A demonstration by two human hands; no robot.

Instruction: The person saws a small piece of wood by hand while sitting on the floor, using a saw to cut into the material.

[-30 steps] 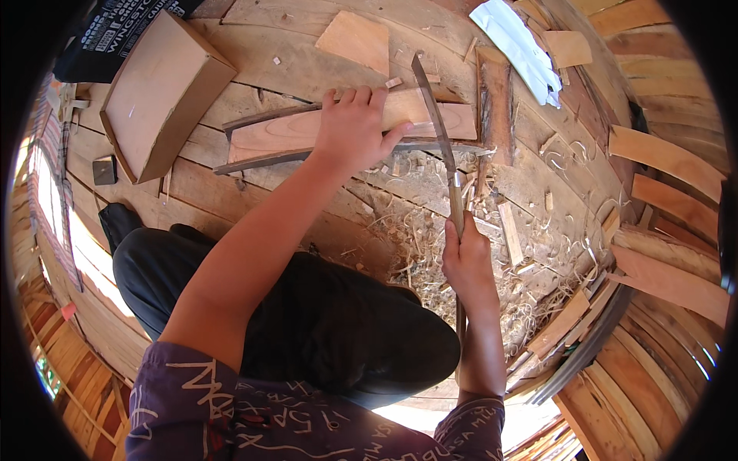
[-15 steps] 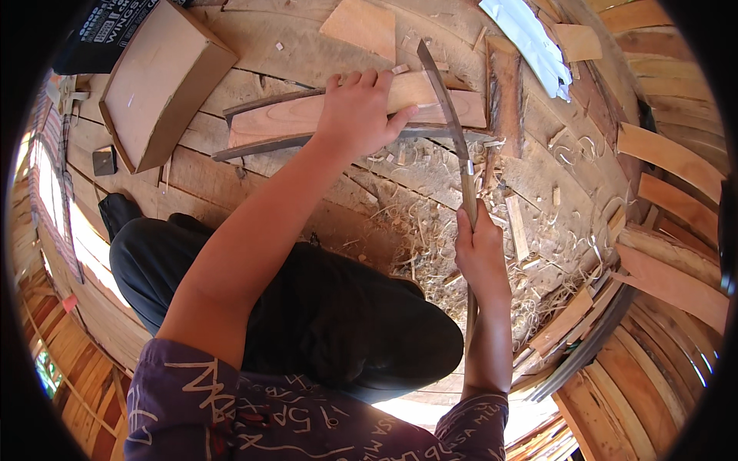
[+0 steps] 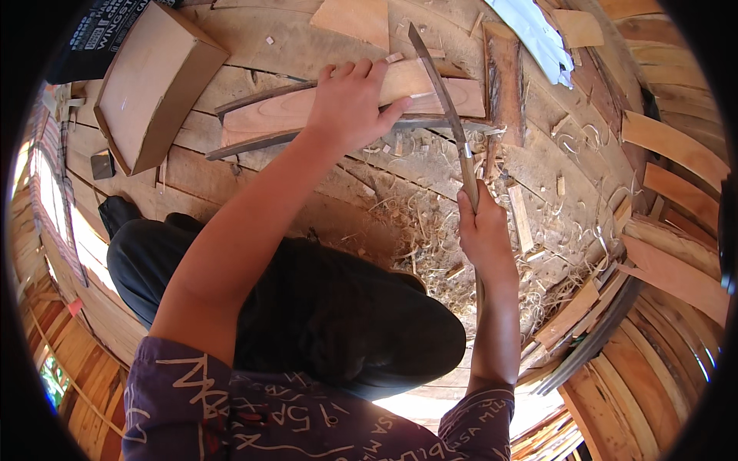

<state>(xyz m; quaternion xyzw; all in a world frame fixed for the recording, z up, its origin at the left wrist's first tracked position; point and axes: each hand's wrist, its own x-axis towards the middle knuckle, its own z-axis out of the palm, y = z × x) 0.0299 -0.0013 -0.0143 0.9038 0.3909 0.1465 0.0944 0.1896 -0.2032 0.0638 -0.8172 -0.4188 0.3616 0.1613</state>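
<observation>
My left hand point(image 3: 350, 107) is closed over a pale piece of wood point(image 3: 407, 81), fingers over its far edge and thumb along its near side. Beneath lies a longer wooden plank point(image 3: 265, 119) flanked by dark edge strips. In my right hand point(image 3: 486, 227) is the long wooden handle of a knife point(image 3: 440, 88) with a narrow, slightly curved metal blade. The blade points away from me and crosses the pale piece near its right end; whether it touches the wood I cannot tell. The handle runs back under my right forearm.
Curled shavings and chips point(image 3: 430, 223) litter the plank floor near my knee. A cardboard box point(image 3: 181, 92) stands at the left, with a small dark block point(image 3: 102, 164) beside it. A bark-edged board point(image 3: 503, 84) and a white plastic sheet point(image 3: 534, 34) lie at the far right.
The view has shifted slightly. The knife leans a little more to the left, and my right hand has edged right and away from me. My left hand keeps its hold on the wood.
</observation>
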